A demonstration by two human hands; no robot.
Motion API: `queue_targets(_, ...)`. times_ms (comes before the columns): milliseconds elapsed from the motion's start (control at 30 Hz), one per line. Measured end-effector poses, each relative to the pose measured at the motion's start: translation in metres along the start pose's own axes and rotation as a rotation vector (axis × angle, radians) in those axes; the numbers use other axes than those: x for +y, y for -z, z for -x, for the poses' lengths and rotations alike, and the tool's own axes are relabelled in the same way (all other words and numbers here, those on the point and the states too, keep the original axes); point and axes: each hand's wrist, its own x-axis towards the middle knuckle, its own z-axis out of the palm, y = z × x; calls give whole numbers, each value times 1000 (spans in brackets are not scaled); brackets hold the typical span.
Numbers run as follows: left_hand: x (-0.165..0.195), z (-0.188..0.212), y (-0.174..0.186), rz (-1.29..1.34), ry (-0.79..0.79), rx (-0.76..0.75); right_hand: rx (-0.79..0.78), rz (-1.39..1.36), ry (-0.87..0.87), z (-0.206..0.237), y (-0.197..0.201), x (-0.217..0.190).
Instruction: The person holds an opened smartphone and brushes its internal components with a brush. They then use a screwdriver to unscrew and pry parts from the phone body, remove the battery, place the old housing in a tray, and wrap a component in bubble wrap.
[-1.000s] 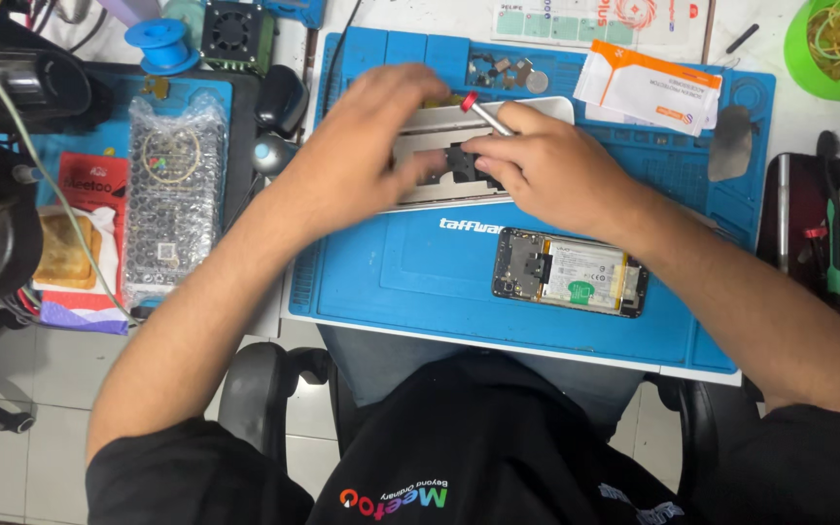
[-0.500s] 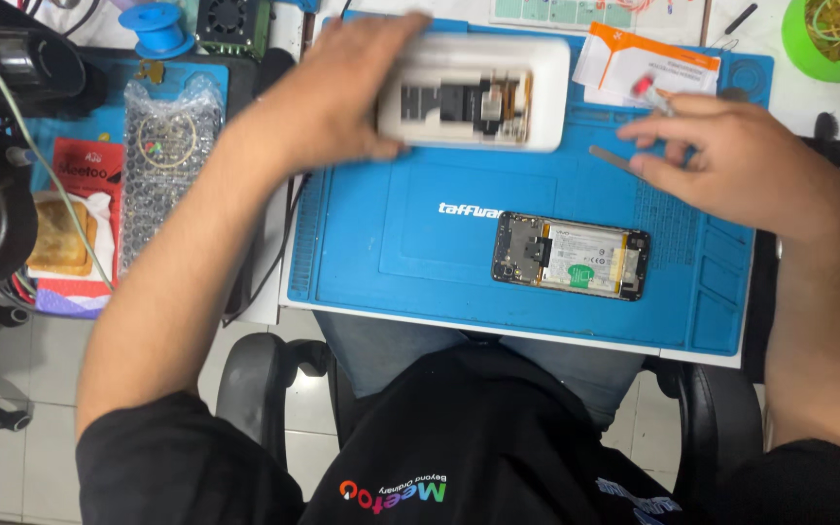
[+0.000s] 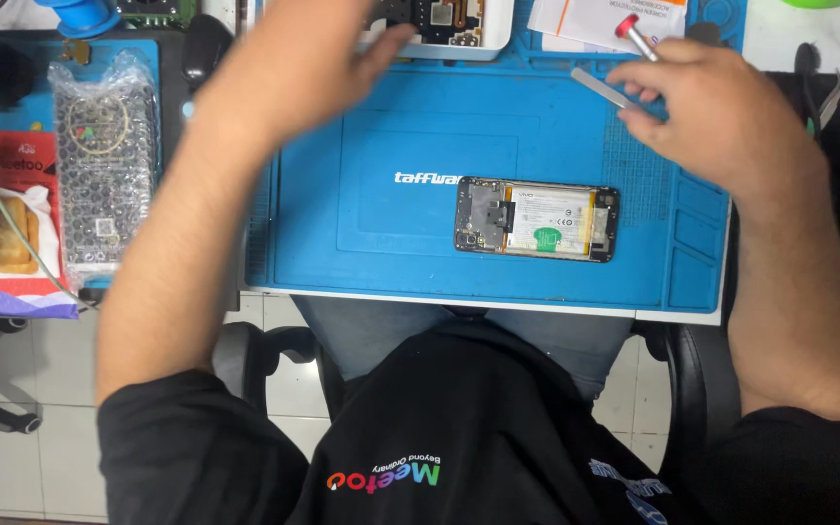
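Opened phone (image 3: 537,219), back off and battery showing, flat on the blue mat (image 3: 362,243) near its front edge, long axis running left to right. Sits closer to the body than both hands, with the right hand (image 3: 721,117) nearer and the left hand (image 3: 294,78) well apart, up and to the left.

Right hand closed around a flat metal strip (image 3: 600,86) pointing left and a red-capped screwdriver (image 3: 634,34). Left hand blurred, fingers loosely spread and gripping nothing, fingertips at the edge of a white phone shell (image 3: 459,29) at the mat's far side; cannot tell whether touching.

Beyond: white paper packet with an orange stripe (image 3: 595,17) just past the right hand. On the desk left of the mat, a long bubble-wrap bag (image 3: 104,165) with a small white label, beside a red card (image 3: 17,165).
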Motion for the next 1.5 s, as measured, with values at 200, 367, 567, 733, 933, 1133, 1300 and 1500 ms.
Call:
queue_targets(200, 41, -7, -47, 351, -139, 29, 42, -595, 158, -7, 17, -25)
queue_targets(367, 43, -7, -61, 456, 28, -82, -11, -1150, 239, -11, -32, -63)
queue_targets(567, 32, -3, -75, 489, -127, 25, 106, -1042, 171, -12, -74, -67)
queue_targets(733, 35, -5, -78, 528, -29, 60, 87, -1085, 122, -14, -74, -67)
queue_targets(933, 45, -4, -66, 413, 94, 59, 121, -1003, 190, -10, -74, -72)
queue_targets(1133, 53, -3, -59, 363, 187, -14, 144, -986, 228, -11, -79, -77)
queue_targets(1300, 49, -3, -60, 375, 231, -54, 143, -946, 254, -13, -78, -78)
queue_targets(1500, 39, 3, -64, 354, 157, -46, 153, -866, 302, -14, -75, -79)
